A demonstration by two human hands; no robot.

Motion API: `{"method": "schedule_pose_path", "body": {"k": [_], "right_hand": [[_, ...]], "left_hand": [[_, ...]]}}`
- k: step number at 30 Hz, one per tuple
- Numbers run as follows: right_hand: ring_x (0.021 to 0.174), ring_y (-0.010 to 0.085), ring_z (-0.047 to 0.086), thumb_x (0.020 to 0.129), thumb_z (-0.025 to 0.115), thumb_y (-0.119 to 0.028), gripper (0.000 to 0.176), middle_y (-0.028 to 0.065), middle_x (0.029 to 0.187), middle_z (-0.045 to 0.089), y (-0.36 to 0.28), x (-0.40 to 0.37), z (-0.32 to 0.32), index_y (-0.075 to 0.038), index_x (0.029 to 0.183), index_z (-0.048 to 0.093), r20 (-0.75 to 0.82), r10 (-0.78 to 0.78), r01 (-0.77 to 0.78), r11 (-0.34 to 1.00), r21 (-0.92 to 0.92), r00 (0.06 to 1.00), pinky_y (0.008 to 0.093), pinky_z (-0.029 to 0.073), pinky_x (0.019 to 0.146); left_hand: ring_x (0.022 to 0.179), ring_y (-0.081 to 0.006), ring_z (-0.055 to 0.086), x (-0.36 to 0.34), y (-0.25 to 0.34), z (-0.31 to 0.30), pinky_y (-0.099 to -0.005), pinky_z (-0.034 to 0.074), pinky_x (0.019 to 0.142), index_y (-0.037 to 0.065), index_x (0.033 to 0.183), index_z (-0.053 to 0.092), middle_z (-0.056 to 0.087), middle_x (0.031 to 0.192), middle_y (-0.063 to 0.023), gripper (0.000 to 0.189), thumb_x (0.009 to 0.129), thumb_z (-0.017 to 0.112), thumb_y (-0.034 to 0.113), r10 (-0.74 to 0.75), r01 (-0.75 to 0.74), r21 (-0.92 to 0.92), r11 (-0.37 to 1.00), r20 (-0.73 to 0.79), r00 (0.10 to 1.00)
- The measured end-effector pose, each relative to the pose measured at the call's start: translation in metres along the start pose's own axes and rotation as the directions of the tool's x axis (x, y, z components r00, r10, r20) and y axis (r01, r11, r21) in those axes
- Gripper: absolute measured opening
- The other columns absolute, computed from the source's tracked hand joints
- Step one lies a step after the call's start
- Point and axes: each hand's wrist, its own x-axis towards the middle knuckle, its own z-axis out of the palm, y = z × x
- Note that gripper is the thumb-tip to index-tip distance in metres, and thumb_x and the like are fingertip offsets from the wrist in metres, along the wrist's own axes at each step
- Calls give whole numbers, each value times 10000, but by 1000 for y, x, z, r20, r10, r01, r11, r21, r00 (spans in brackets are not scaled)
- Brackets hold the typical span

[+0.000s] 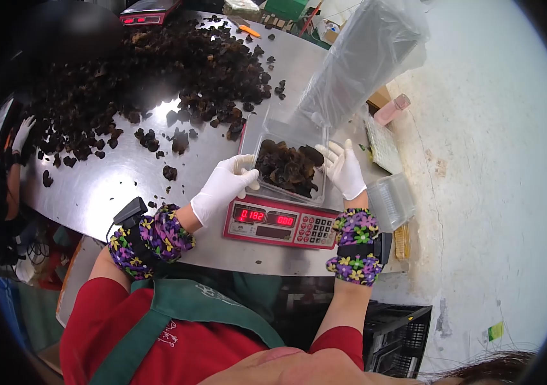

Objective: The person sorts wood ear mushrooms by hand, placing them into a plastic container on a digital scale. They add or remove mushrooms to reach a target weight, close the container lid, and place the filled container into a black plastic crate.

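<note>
A clear plastic tray [320,136] filled with dark wood ear mushrooms [288,168] sits on the platform of a red digital scale [280,224]. The red display reads about 0.182 on its left side. My left hand [227,187], in a white glove, has its fingers curled at the tray's left edge and appears to pinch it. On the opposite side my right hand [342,168], also gloved, has its fingers stretched out and thumb apart, with the fingertips at the tray's right edge. The tray's underside is hidden.
A large heap of wood ears [151,70] covers the far left of the metal table [119,186]. Bagged stacked trays [366,64] stand beyond the scale. Clear lids [392,199] and a pink bottle [392,110] lie right. Another person's gloved hand [24,133] is at far left.
</note>
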Motion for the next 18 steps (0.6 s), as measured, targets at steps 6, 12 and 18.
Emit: {"method": "schedule_pose_path", "body": {"k": [6, 12, 18], "right_hand": [[1156, 242, 571, 1057, 437, -526, 580, 68, 1315, 631, -5, -41, -9, -39, 1297, 642, 90, -235, 245, 962, -117, 968, 380, 418, 1052], [900, 165, 672, 1034, 578, -217, 359, 140, 1067, 690, 51, -141, 19, 29, 1291, 530, -113, -107, 17, 792, -610, 988, 297, 554, 811], [805, 166, 673, 1027, 575, -151, 144, 121, 968, 689, 64, -150, 31, -26, 1083, 530, -162, -51, 36, 995, -94, 985, 313, 574, 733]], "left_hand": [[554, -68, 582, -9, 27, -5, -191, 443, 498, 27, 1379, 535, 704, 875, -70, 436, 989, 635, 195, -240, 242, -174, 955, 29, 970], [564, -74, 594, 3, 11, -3, -183, 449, 469, 34, 1288, 537, 689, 879, -78, 351, 987, 644, 181, -218, 224, -127, 966, 58, 974], [601, -82, 598, -6, 3, 0, -198, 450, 494, 20, 1234, 499, 676, 862, -104, 290, 969, 616, 41, -168, 177, -120, 977, 78, 983]]}}
